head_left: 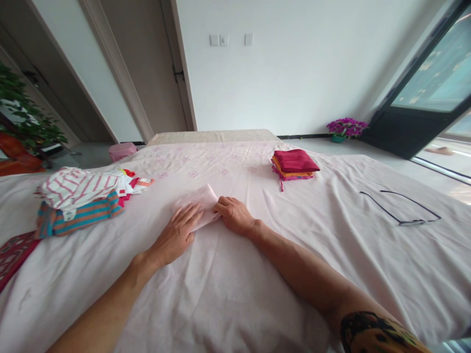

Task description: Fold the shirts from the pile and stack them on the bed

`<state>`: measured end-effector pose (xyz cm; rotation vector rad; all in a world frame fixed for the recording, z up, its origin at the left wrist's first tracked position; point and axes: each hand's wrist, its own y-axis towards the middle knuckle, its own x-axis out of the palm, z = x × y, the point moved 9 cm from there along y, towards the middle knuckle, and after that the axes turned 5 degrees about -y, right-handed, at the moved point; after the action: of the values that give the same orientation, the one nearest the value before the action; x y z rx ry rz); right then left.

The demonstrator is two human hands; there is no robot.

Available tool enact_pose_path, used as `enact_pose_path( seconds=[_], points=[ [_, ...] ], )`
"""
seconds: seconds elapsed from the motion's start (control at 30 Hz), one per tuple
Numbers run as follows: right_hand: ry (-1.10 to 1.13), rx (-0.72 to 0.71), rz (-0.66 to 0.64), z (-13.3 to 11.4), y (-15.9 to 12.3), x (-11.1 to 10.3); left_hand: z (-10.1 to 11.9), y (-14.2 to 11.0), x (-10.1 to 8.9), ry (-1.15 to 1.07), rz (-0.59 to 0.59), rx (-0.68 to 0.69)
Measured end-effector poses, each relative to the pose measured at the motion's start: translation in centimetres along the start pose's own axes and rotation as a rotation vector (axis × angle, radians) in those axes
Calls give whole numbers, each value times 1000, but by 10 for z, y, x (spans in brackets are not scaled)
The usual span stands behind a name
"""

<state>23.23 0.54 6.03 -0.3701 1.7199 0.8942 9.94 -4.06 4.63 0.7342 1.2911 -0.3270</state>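
Across pale bedding (235,289), before a white wall (294,78): folded pink cloth (206,196) at centre, pressed under left hand (182,223), flat with fingers extended, and pinched at its right edge by right hand (235,214), fingers curled.

Daylight comes in from the right, by the glass door (429,83), nearly burning out the floor strip (460,187) at the frame's edge while the white wall (301,73) stays evenly lit. Soft, greyish shadows fill the near folds of the pink sheet (228,294). Wide-angle distortion slants the brown door (140,59), and fine detail looks slightly soft.
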Motion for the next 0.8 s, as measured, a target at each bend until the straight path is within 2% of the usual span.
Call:
enact_pose_path(
  seconds=[0.27,0.37,0.43,0.53,0.6,0.7,0.8],
  points=[
    [211,156,17,20,1,4,-2,-2,-1,23,17,-35],
    [230,151,3,21,0,1,-3,-2,-2,-64,-46,-53],
    [230,162,5,21,-1,-4,-4,1,-9,-145,-51,-77],
    [215,227,74,21,-1,-18,-12,12,-29,-220,85,-174],
    [195,225,138,16,2,-27,-15,23,-34,-200,162,-217],
    [154,107,158,-4,9,-26,-13,43,-22,-97,154,-202],
    [103,75,77,-9,11,-6,-12,54,-2,-14,119,-197]
  ],
)
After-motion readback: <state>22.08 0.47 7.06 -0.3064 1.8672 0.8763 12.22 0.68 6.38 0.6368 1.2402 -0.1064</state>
